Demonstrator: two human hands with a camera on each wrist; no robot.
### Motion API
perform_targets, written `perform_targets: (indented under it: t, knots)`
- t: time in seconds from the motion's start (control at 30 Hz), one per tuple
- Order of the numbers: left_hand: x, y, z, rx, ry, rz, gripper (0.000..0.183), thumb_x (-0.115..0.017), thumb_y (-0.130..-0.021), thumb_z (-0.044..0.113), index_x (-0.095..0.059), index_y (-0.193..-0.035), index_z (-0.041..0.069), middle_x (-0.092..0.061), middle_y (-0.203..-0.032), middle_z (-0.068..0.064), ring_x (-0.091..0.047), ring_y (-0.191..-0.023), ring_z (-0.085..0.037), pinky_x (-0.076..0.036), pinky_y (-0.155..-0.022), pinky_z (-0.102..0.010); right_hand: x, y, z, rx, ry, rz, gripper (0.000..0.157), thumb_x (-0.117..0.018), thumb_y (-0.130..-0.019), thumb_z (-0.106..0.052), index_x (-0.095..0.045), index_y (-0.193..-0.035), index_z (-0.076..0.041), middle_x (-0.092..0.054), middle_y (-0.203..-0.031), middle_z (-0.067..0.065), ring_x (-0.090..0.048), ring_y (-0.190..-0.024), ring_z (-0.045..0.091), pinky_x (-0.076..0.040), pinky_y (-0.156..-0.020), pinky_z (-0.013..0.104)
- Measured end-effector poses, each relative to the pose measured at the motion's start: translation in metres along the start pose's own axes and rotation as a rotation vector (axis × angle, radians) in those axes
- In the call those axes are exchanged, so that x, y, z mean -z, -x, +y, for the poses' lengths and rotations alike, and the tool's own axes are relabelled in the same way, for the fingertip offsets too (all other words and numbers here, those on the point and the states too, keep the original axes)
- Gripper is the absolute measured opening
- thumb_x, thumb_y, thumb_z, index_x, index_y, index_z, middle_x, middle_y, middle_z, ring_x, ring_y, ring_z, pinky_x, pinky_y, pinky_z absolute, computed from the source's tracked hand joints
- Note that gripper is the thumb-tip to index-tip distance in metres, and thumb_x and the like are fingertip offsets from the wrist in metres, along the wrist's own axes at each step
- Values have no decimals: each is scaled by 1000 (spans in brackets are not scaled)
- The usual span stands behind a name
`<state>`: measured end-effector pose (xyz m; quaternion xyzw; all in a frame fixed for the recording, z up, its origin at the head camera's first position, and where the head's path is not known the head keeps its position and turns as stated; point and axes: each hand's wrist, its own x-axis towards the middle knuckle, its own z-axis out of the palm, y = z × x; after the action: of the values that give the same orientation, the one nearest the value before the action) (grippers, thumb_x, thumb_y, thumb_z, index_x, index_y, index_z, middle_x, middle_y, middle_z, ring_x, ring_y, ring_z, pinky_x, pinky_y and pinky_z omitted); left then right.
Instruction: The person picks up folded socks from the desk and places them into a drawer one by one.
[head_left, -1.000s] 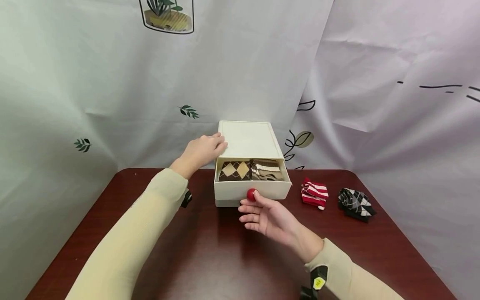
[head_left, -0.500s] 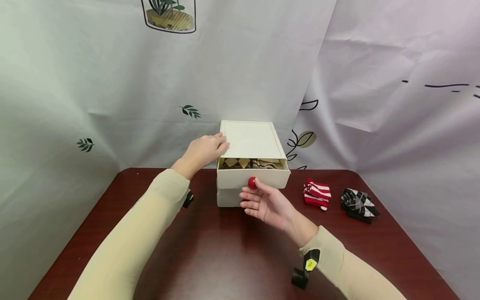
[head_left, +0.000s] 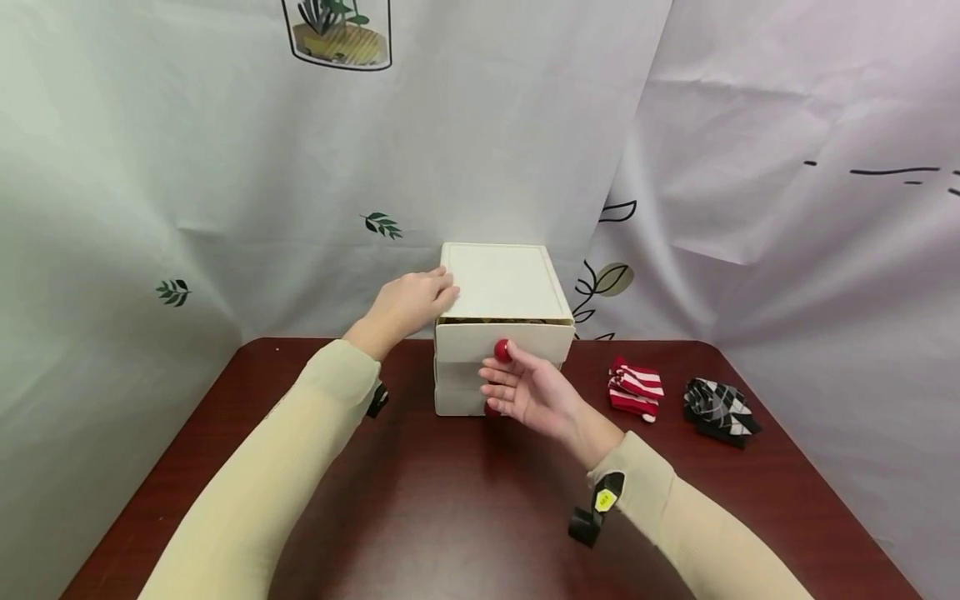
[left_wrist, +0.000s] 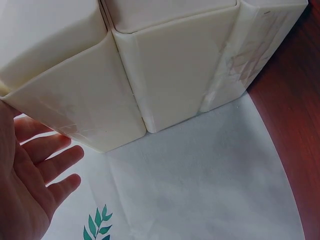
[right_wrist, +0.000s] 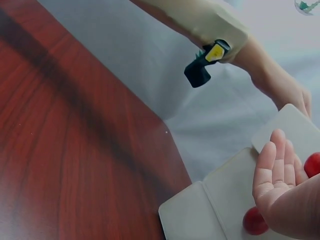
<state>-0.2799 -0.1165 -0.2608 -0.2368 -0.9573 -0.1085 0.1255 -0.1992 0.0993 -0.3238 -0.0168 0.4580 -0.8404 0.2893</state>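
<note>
A white box of stacked drawers point(head_left: 506, 279) stands at the back of the table. Its top drawer point(head_left: 462, 340) juts out slightly, leaving a thin dark gap under the box's top. On that drawer front is a red knob point(head_left: 502, 350), which the thumb of my right hand point(head_left: 536, 396) touches; the other fingers extend loosely below it. My left hand point(head_left: 405, 307) rests along the box's upper left edge. In the left wrist view, the left hand's fingers point(left_wrist: 60, 165) reach straight along the side wall. A lower red knob point(right_wrist: 255, 221) shows beneath the right hand.
To the right of the box lie a folded red-and-white striped sock point(head_left: 635, 389) and a black-and-white argyle sock bundle point(head_left: 720, 410). A white printed curtain point(head_left: 495, 150) hangs right behind the dark red table point(head_left: 420, 517).
The top drawer has slid back into the box, hiding the patterned socks in it. My right hand has moved forward with its knob. The left hand has stayed put.
</note>
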Motion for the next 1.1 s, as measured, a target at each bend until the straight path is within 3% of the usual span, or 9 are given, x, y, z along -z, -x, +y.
perform_targets:
  t: [0.1, 0.33, 0.4, 0.5, 0.63, 0.8, 1.0, 1.1]
  knots:
    - [-2, 0, -1, -2, -1, 4, 32, -37, -99, 36, -57, -87, 13, -44, -139, -13, -49, -120, -32, -46, -76, -42, 1, -4, -1, 2, 9, 8, 39, -43, -98, -40, -61, -102, -5, -64, -94, 6, -62, -82, 20, -46, -83, 32]
    - [-3, 1, -3, 13, 2, -8, 40, -37, -99, 37, -60, -119, 12, -42, -141, -12, -44, -125, -31, -43, -91, -48, 2, -15, -4, 18, 6, 0, 41, -44, -97, -40, -60, -102, -3, -65, -90, 6, -62, -80, 20, -48, -78, 31]
    - [-2, 2, -3, 19, 8, -13, 40, -36, -99, 38, -59, -122, 13, -42, -141, -12, -44, -125, -31, -43, -90, -49, 4, -17, -2, 26, 14, 2, 41, -44, -97, -40, -59, -105, -3, -64, -91, 6, -62, -80, 20, -48, -76, 31]
    - [-1, 2, -3, 23, 18, -12, 39, -36, -99, 38, -60, -116, 13, -41, -142, -11, -44, -125, -32, -45, -86, -48, 8, -17, 5, 25, 47, 20, 39, -46, -97, -40, -58, -106, -4, -62, -93, 5, -62, -79, 20, -48, -76, 32]
    - [-1, 1, -2, 19, 21, -4, 38, -36, -99, 37, -61, -113, 13, -42, -141, -11, -44, -125, -31, -45, -84, -48, 15, -16, 18, -40, 88, 32, 38, -45, -97, -38, -56, -107, -4, -62, -93, 5, -61, -80, 20, -49, -77, 32]
    - [0, 0, -1, 8, 17, 2, 38, -35, -99, 37, -61, -110, 12, -42, -141, -11, -45, -123, -32, -46, -83, -47, 22, -17, 28, -99, 94, 29, 48, -41, -98, -42, -50, -117, 2, -64, -92, 4, -63, -80, 19, -50, -78, 32]
    - [0, 1, -1, 16, 8, -14, 45, -35, -99, 37, -54, -131, 12, -40, -142, -11, -42, -126, -31, -42, -91, -49, 25, -20, 31, -136, 47, 30, 56, -41, -97, -45, -46, -122, 5, -66, -91, 6, -64, -81, 21, -50, -78, 34]
    - [0, 1, -1, 12, 9, -10, 43, -34, -99, 37, -57, -127, 13, -40, -142, -11, -43, -126, -31, -44, -88, -48, 26, -21, 33, -139, 39, 50, 54, -41, -97, -44, -47, -120, 5, -65, -92, 7, -64, -81, 22, -50, -78, 34]
